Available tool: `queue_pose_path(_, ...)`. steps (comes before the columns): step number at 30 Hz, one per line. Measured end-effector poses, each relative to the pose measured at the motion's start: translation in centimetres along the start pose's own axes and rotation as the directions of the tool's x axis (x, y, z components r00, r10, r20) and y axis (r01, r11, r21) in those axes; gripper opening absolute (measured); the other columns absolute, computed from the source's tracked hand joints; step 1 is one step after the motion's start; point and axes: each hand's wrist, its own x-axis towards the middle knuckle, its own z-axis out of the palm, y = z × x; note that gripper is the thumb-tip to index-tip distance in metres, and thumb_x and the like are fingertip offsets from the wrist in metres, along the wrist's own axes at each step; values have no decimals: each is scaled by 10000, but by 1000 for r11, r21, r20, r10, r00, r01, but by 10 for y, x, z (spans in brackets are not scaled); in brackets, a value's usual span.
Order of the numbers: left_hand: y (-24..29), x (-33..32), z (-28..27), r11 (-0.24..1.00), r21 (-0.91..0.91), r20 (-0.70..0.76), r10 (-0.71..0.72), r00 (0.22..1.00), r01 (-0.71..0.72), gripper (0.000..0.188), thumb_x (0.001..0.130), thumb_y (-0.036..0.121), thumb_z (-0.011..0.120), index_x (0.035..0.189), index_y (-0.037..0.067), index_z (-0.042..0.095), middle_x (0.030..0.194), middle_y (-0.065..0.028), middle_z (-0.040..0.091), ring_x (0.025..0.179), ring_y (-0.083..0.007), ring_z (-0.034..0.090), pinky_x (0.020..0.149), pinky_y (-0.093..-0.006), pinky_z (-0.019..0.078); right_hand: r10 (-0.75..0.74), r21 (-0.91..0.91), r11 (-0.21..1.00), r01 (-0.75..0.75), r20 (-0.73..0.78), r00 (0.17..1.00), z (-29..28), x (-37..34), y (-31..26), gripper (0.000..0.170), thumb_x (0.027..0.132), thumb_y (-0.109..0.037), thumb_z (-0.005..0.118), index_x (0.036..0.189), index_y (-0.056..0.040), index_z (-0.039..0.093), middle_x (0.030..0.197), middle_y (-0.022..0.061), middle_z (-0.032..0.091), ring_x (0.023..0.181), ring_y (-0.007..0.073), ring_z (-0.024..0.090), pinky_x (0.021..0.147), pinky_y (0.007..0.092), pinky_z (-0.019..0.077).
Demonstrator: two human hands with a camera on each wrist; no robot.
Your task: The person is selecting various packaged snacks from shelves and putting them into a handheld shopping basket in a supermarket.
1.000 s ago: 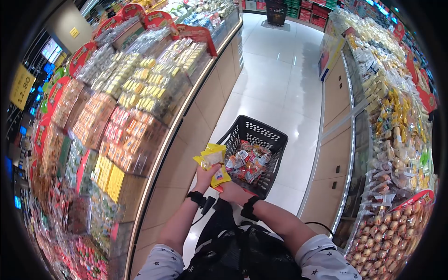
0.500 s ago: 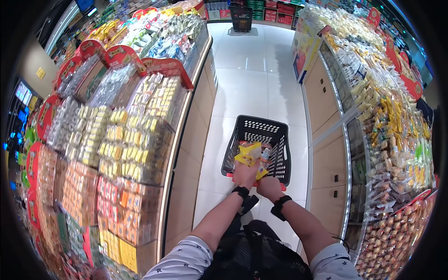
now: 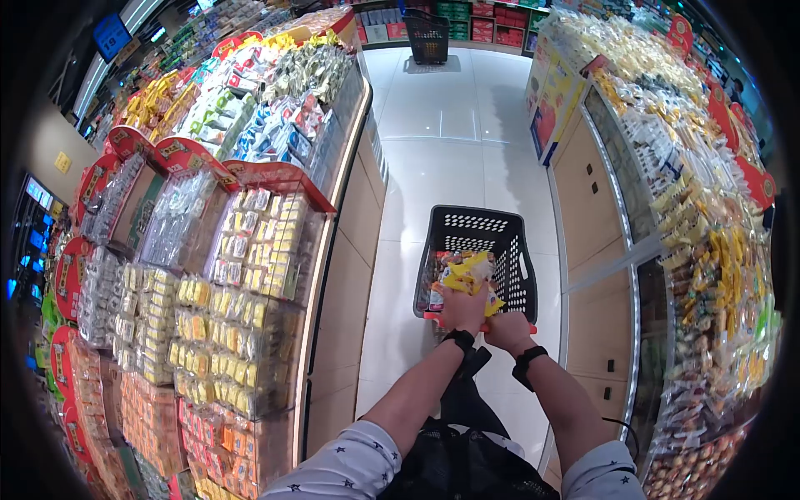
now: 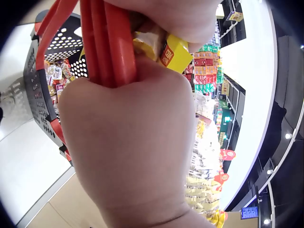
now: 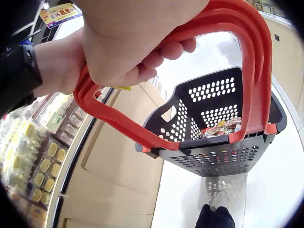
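A yellow snack packet (image 3: 467, 273), crinkled and partly see-through, sticks out past my left hand (image 3: 463, 308). In the left wrist view the left hand (image 4: 128, 118) wraps the red handle (image 4: 118, 47) of the shopping basket, and the yellow packet (image 4: 176, 53) shows beside its grip. My right hand (image 3: 510, 331) sits just right of it; in the right wrist view its fingers (image 5: 171, 50) curl round the same red handle (image 5: 256, 61). The black perforated basket (image 3: 477, 218) stands ahead of me, with several packaged snacks (image 5: 225, 127) inside.
Tiered bins of wrapped snacks (image 3: 242, 317) line the left, above wooden cabinet fronts (image 3: 342, 333). On the right runs another counter of bagged goods (image 3: 708, 275). White tiled floor (image 3: 450, 167) lies between them, and a second black basket (image 3: 427, 37) stands at its far end.
The left hand has brought the yellow packet rightward from the basket's left side and closed on the handle beside the right hand. My view has turned left and shows more aisle.
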Motion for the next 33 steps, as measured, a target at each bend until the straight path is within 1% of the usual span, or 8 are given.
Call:
queue_pose_path(5, 53, 47, 24, 998, 55, 3, -20, 1000, 20, 686, 652, 529, 658, 1040, -3, 468, 969, -141, 582, 876, -292, 590, 735, -358, 472, -37, 2, 999, 37, -45, 998, -10, 61, 46, 88, 591, -198, 593, 598, -111, 606, 558, 76, 594, 510, 245, 600, 488, 355, 485)
queue_pose_path(12, 87, 114, 69, 994, 83, -67, 79, 995, -73, 650, 680, 528, 630, 1046, 12, 481, 993, -144, 555, 884, -296, 580, 726, -363, 472, -79, -10, 997, 79, 29, 996, -29, 135, 91, 88, 620, -218, 581, 626, -135, 609, 594, 52, 610, 525, 227, 606, 478, 351, 480)
queue_pose_path(14, 114, 145, 79, 994, 109, -41, 36, 998, -32, 645, 676, 527, 634, 1040, 15, 487, 993, -146, 548, 880, -299, 578, 722, -367, 472, -84, -8, 996, 84, 64, 994, -36, 171, 112, 104, 630, -235, 590, 648, -134, 611, 601, 48, 612, 528, 221, 607, 476, 352, 477)
queue_pose_path(16, 134, 166, 83, 991, 137, -12, -1, 1000, 3, 640, 673, 527, 637, 1035, 18, 493, 994, -148, 540, 876, -301, 576, 718, -371, 472, -112, -29, 993, 111, -47, 993, -37, 195, 126, 130, 631, -256, 586, 580, -138, 609, 539, 57, 589, 466, 230, 584, 437, 346, 462)
queue_pose_path(19, 157, 202, 97, 994, 103, -42, 51, 998, -46, 649, 672, 534, 633, 1043, 21, 490, 985, -160, 542, 871, -311, 581, 715, -381, 473, -136, -30, 990, 135, -58, 989, -36, 237, 150, 130, 624, -249, 590, 565, -133, 591, 517, 56, 573, 452, 235, 574, 428, 348, 455)
queue_pose_path(24, 210, 259, 105, 1000, 14, -8, -22, 1000, 22, 663, 658, 528, 647, 1006, -11, 480, 926, -168, 581, 837, -320, 595, 710, -387, 477, -140, -117, 984, 138, -9, 990, -53, 312, 188, 126, 623, -265, 607, 630, -139, 601, 536, 40, 581, 486, 223, 586, 447, 352, 457)
queue_pose_path(30, 253, 338, 134, 985, 74, -96, 164, 982, -158, 665, 637, 514, 669, 1002, -8, 478, 918, -148, 575, 836, -318, 589, 707, -387, 475, -161, -157, 976, 152, -48, 986, -71, 398, 224, 129, 632, -276, 596, 617, -148, 589, 510, 35, 567, 452, 224, 571, 432, 347, 447)
queue_pose_path(33, 268, 361, 144, 995, 69, -36, 69, 997, -66, 696, 628, 516, 673, 1039, 0, 450, 938, -148, 563, 858, -322, 582, 716, -385, 473, -177, -182, 968, 175, 3, 984, -73, 423, 240, 157, 643, -300, 582, 604, -148, 591, 500, 35, 564, 442, 226, 567, 432, 349, 447)
